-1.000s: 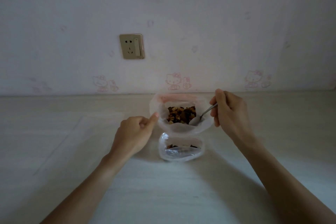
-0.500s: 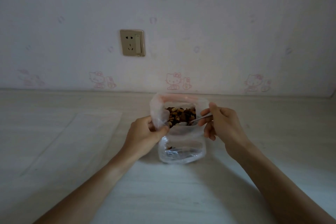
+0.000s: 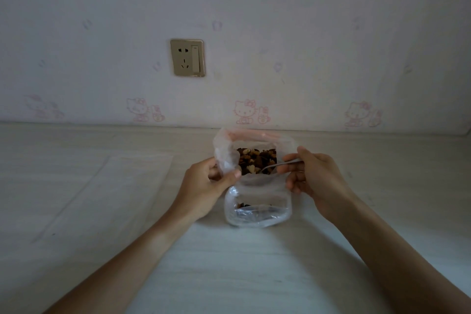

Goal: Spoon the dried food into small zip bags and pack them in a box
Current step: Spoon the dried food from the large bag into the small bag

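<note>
While the left hand (image 3: 204,186) pinches the bag (image 3: 254,158) (no readable label), the right hand (image 3: 316,176) grips the spoon (image 3: 277,165).

We see a pale, whitewashed wood-grain tabletop (image 3: 229,275) running back to meet the wall. On it, near the middle, stands a clear plastic zip bag (image 3: 257,211) with a pink sealing strip along its open mouth; its crumpled base rests on the surface, and brown dried pieces show inside. To the left, well apart from the bag, a flat sheet of thin clear plastic (image 3: 114,194) lies spread on the wood, its edges faint against the grain.
</note>
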`<state>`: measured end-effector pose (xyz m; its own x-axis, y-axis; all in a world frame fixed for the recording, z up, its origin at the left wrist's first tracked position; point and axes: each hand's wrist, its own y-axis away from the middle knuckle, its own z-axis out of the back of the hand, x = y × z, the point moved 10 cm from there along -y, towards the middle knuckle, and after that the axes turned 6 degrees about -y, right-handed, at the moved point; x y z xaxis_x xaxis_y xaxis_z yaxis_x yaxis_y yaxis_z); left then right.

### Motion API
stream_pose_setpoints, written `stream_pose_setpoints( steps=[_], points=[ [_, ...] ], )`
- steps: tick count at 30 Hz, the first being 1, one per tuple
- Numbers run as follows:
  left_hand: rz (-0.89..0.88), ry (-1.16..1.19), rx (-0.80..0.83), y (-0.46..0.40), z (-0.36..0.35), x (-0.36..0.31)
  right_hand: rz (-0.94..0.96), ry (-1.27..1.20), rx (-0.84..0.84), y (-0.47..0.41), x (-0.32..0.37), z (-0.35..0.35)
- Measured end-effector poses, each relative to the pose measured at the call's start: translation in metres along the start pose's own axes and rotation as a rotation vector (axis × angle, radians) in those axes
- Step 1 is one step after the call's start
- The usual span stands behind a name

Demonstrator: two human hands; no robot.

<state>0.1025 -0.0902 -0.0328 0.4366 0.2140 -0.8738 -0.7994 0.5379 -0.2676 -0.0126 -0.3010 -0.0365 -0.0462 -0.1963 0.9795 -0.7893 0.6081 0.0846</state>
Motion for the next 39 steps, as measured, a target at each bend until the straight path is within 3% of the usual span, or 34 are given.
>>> stream_pose_setpoints(
  steps=[10,17,21,30,39],
  points=[
    [0.003,-0.082,-0.09,0.003,0.008,-0.007,-0.003,-0.09,-0.034,-0.003,0.001,0.009],
    [-0.023,-0.406,-0.089,0.011,0.025,-0.009,0.186,-0.139,-0.081,0.0,0.035,0.022],
    [-0.073,-0.306,0.119,0.014,0.014,-0.017,0.238,-0.153,-0.051,0.005,0.047,0.022],
    [-0.083,-0.207,0.21,0.02,0.002,-0.032,0.263,0.009,0.059,0.014,0.052,0.01],
    [-0.092,-0.128,0.207,0.017,-0.001,-0.027,0.644,0.166,0.188,0.043,0.085,-0.014]
  ],
)
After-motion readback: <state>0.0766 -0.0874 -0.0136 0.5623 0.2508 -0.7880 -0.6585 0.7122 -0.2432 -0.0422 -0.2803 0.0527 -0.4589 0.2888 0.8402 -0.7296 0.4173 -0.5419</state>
